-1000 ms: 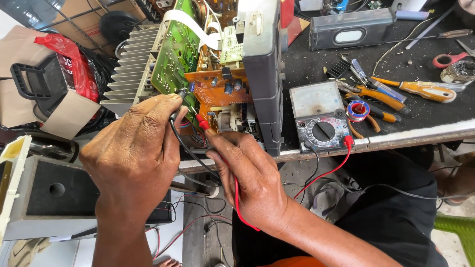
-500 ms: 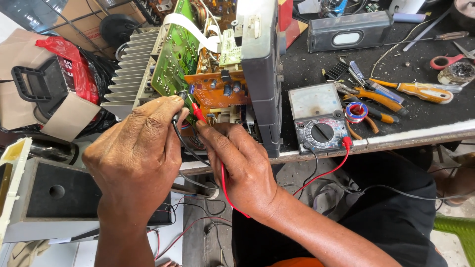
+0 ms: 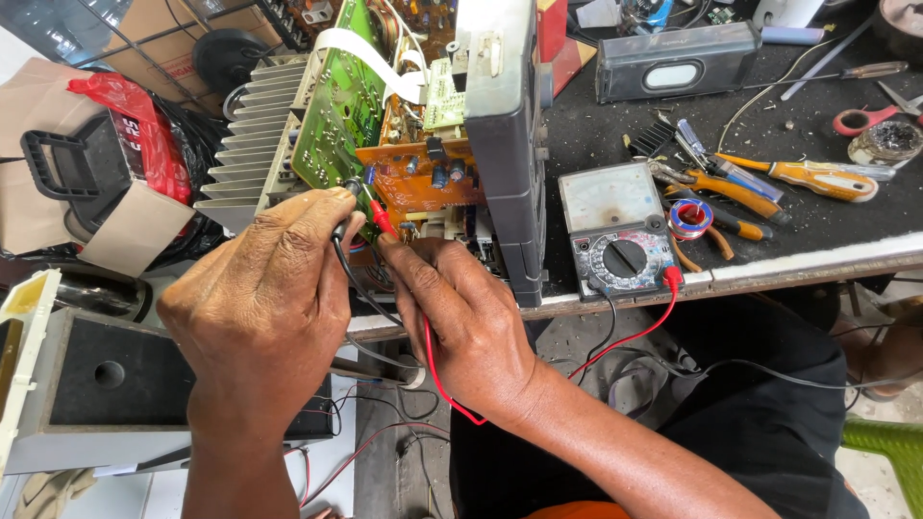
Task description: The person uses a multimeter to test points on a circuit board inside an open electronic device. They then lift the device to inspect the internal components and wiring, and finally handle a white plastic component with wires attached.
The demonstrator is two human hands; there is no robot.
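The slim red test probe point(image 3: 382, 219) is pinched between the fingertips of the right hand point(image 3: 461, 322), its tip set against the lower edge of the orange-brown circuit board point(image 3: 418, 178) studded with small dark capacitors. Just left of it, the thin black test probe point(image 3: 346, 197) is gripped by the left hand point(image 3: 264, 308), whose fingers are curled closed around it, with the tip at the near corner of the green circuit board point(image 3: 332, 106). Both hands sit close together at the near edge of the open amplifier chassis, almost touching. The red lead point(image 3: 437, 375) drops from the right hand, loops below the bench edge and rises to the right to the grey analogue multimeter point(image 3: 615, 226) with a round dial, which lies flat on the black workbench point(image 3: 817, 125), right of the upright dark grey plastic front panel point(image 3: 505, 144). A ribbed aluminium heat sink point(image 3: 255, 135) stands left of the green board. To the right of the meter lie orange-handled pliers point(image 3: 731, 187), an orange-handled screwdriver point(image 3: 808, 178) and a small spool of solder point(image 3: 689, 216). Farther back is a grey rectangular speaker box point(image 3: 673, 62). Near left sits a grey cabinet with a black top point(image 3: 106, 384).
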